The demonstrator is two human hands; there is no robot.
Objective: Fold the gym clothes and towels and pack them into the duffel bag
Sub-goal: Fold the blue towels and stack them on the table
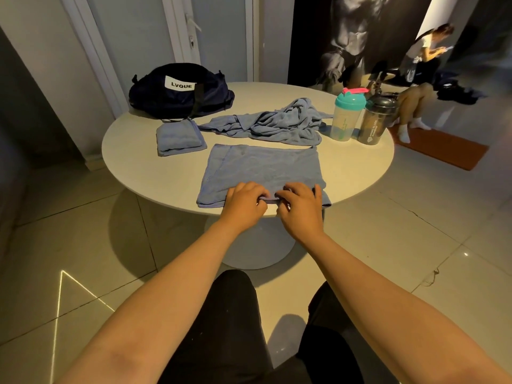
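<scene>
A blue towel [263, 167] lies spread flat at the near edge of the round white table [133, 151]. My left hand [245, 199] and my right hand [300, 202] sit side by side on its near edge, fingers curled and pinching the cloth. A small folded blue towel [180, 138] rests to the left. Behind the flat towel lies a crumpled blue towel [277, 121]. The dark navy duffel bag [180, 92], with a white LVQUE label, stands at the table's far left.
Two shaker bottles stand at the table's right: a teal-lidded one [346, 115] and a dark one [375, 120]. A person [421, 79] sits on a bench beyond, by an orange mat [443, 151]. A white door [171, 31] is behind the bag.
</scene>
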